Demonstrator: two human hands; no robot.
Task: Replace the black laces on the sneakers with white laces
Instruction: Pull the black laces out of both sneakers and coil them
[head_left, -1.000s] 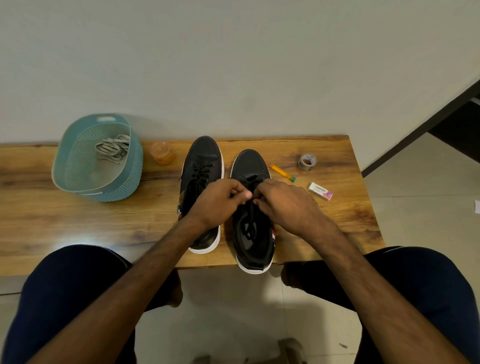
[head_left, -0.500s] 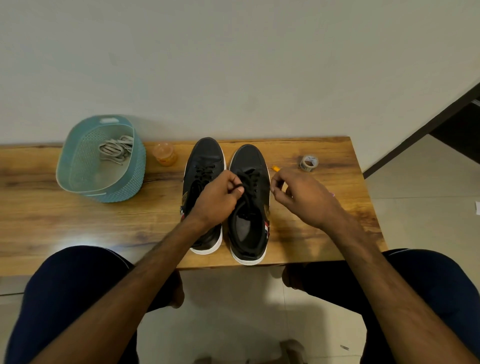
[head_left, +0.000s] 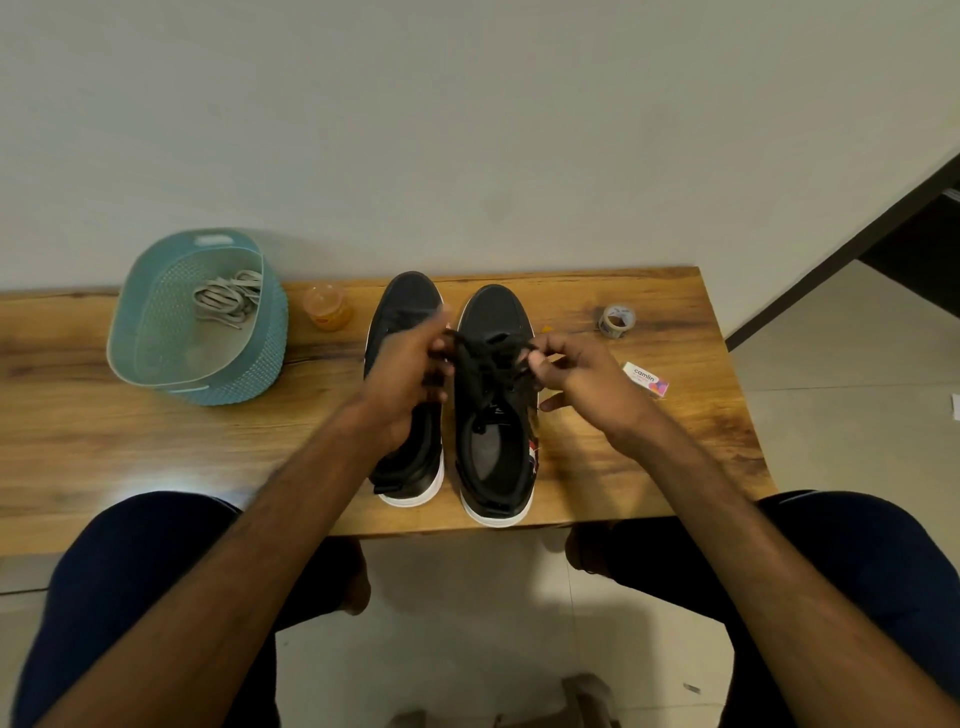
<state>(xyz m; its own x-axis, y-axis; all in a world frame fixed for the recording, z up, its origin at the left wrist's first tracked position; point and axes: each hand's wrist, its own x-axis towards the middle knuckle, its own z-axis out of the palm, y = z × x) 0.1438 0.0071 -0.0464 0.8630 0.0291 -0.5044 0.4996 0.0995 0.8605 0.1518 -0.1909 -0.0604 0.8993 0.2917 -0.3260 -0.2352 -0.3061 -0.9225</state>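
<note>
A: Black lace (head_left: 491, 358): where is it?
B: Above the right sneaker (head_left: 493, 312) on the bench (head_left: 104, 426), lifted between both hands. The left hand (head_left: 410, 374) and right hand (head_left: 576, 374) each pinch a strand.
A: What might go wrong?
B: A hard tug could snag in an eyelet and drag the shoe off the near edge.
A: Containers?
B: One teal basket (head_left: 244, 374), holding the white laces (head_left: 228, 301).

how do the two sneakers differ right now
The right sneaker has its lace pulled up loose between the left hand and right hand; on the left sneaker the lacing is hidden behind that hand. The right sneaker sits nearer the table edge than the left sneaker. Both are black with white soles, toes toward the wall.
</note>
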